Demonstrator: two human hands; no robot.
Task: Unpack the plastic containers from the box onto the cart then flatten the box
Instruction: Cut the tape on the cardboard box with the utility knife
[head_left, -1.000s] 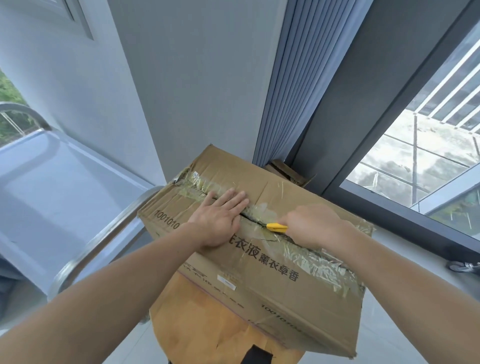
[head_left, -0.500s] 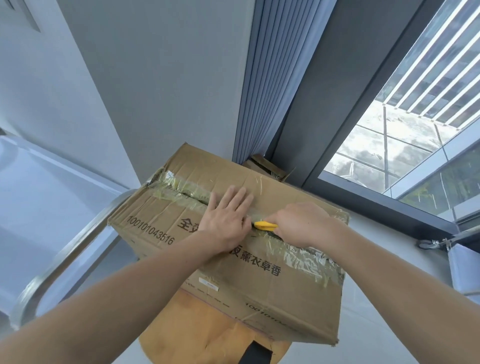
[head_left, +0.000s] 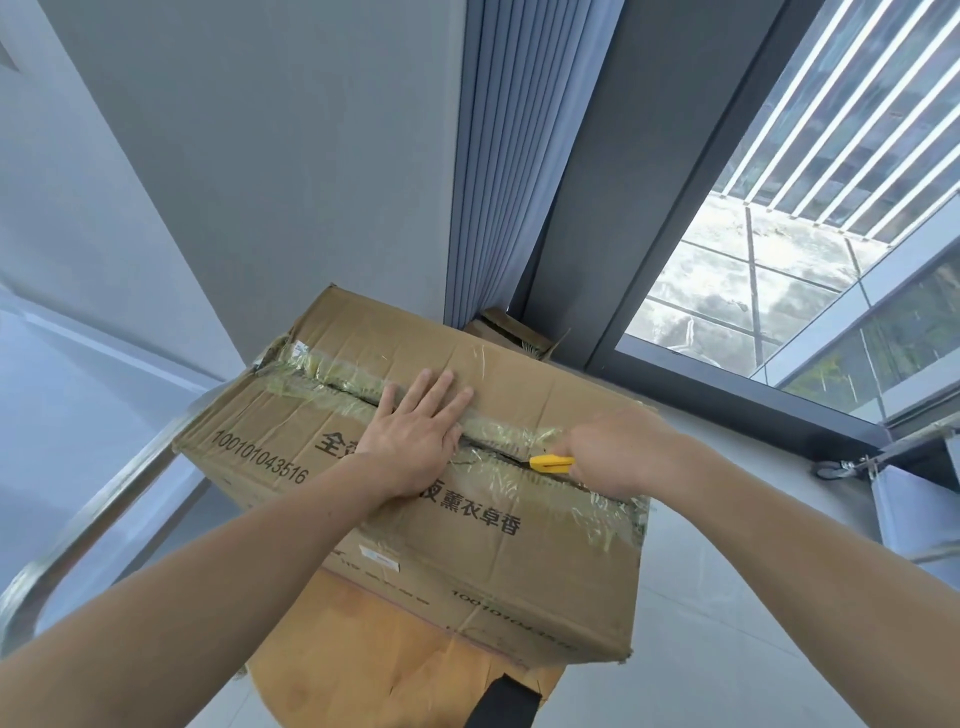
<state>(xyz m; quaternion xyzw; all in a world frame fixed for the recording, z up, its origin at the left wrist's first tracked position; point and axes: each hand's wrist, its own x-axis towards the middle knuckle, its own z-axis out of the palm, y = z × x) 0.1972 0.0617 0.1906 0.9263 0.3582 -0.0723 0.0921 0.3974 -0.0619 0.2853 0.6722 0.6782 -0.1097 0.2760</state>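
Only the opening step is in hand: the brown taped cardboard box (head_left: 467, 519) sits closed on a round wooden surface (head_left: 363, 654), beside the steel cart (head_left: 96, 519). The left hand (head_left: 415, 436) presses flat on its top. The right hand (head_left: 618, 452) grips a small yellow cutter (head_left: 551, 463) at the seam (partly slit, I judge). Unpacking and flattening remain. Behind are a grey wall (head_left: 285, 156), a blue pleated curtain (head_left: 493, 182) and a large window (head_left: 779, 286).

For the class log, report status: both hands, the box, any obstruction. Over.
Left hand flat on box top. Right hand grips yellow cutter at taped seam. Flaps shut, containers unseen. Nothing in the way.
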